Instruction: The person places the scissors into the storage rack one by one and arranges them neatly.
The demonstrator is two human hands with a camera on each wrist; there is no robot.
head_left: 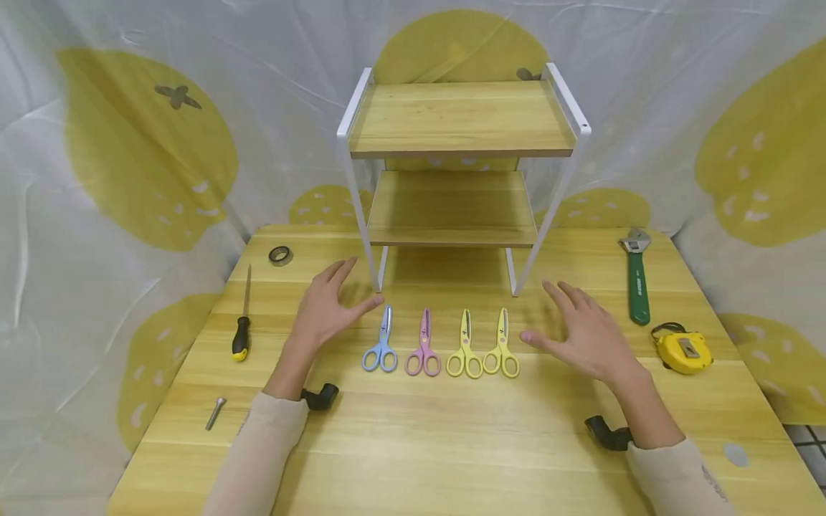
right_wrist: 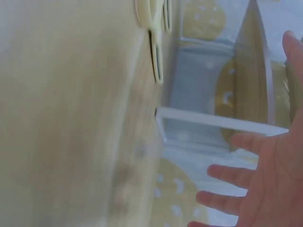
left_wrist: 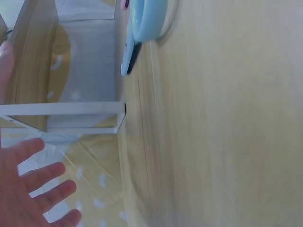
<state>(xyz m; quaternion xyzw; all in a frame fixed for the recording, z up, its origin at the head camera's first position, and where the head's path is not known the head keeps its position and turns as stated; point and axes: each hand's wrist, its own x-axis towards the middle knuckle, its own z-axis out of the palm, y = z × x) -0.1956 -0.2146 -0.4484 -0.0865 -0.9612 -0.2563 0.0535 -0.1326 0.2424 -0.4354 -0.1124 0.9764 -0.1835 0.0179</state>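
Observation:
Four scissors is avoided here: several pairs of scissors lie in a row on the table, blades toward the shelf. At the row's left end are the blue scissors (head_left: 381,347), with the pink scissors (head_left: 424,350) beside them. Two yellow pairs follow, one yellow pair (head_left: 465,351) and the rightmost yellow pair (head_left: 502,351). My left hand (head_left: 325,308) hovers left of the blue scissors, fingers spread and holding nothing. To the right of the rightmost yellow pair, my right hand (head_left: 590,337) is also spread and holds nothing. Both palms show in the wrist views.
A two-tier wooden shelf (head_left: 461,118) with a white frame stands at the back. On the left lie a tape roll (head_left: 280,256), a screwdriver (head_left: 241,322) and a bolt (head_left: 216,413). On the right are an adjustable wrench (head_left: 637,279), a tape measure (head_left: 685,351) and a grey disc (head_left: 736,454).

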